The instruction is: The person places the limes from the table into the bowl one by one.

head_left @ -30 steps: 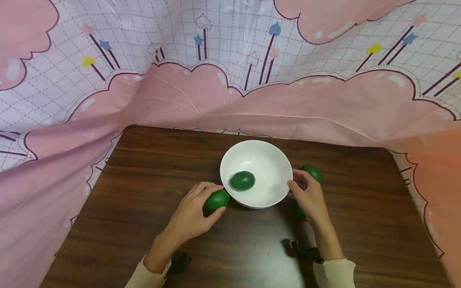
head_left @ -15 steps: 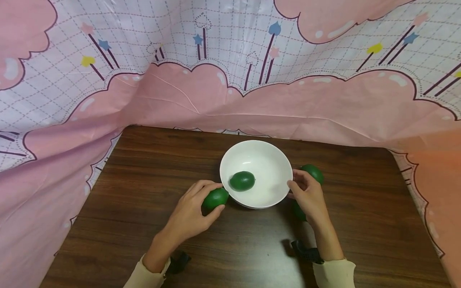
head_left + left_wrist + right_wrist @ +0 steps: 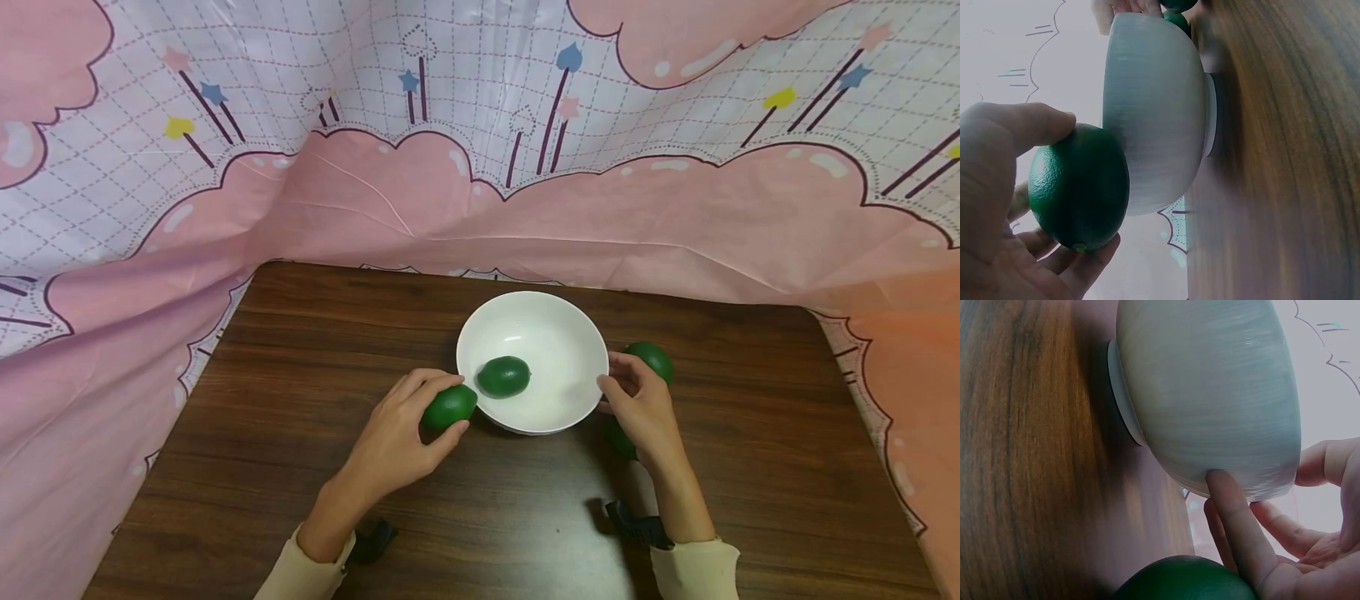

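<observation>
Partly hidden lime (image 3: 619, 440), right hand (image 3: 645, 410) in front, holding bowl (image 3: 564, 360)

The limes (image 3: 504, 377) are deep green, the bowl (image 3: 558, 358) plain white. Streaky dark-brown wood grain covers the worktop (image 3: 315, 350). Beyond its far edge, the cloth (image 3: 600, 208) shows pink clouds outlined in dark purple, over white with a dashed grid, blue and pink stars and yellow hearts; past the right edge it turns orange. Cream sleeves (image 3: 693, 568).

The left hand (image 3: 396, 435) is lifting its green fruit (image 3: 450, 407), which is edging slightly higher beside the white bowl (image 3: 558, 358).
</observation>
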The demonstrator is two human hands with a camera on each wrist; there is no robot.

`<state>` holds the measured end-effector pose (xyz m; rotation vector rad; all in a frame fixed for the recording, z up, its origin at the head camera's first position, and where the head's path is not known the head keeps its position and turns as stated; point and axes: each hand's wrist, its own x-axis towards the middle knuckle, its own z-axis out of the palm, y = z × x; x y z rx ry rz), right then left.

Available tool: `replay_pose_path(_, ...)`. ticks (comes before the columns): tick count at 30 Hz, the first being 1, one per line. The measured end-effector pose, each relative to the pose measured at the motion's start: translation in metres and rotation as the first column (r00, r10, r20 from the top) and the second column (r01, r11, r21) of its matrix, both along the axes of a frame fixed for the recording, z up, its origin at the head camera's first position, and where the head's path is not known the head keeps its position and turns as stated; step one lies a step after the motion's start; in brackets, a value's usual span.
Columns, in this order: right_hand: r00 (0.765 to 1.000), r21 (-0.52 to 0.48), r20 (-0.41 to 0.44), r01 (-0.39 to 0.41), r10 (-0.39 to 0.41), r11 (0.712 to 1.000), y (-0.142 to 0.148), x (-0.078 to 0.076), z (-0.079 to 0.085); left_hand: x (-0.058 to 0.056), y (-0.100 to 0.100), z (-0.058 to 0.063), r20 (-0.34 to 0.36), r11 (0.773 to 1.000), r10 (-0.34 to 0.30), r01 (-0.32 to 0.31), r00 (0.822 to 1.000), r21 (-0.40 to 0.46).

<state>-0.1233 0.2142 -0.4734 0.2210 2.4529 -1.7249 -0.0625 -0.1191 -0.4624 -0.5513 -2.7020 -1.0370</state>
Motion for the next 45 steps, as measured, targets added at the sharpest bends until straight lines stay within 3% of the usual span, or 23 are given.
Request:
replay_pose_path(31,1.0,-0.046,0.019,-0.005,0.006,0.999,0.001,0.001,0.001,-0.017,0.002,0.012,-0.01,1.0,-0.016,0.016,1.0,-0.009)
replay_pose_path(45,1.0,-0.032,0.026,-0.004,0.005,0.999,0.0,0.0,0.0,-0.024,0.002,0.014,0.02,1.0,-0.015,0.014,1.0,0.021)
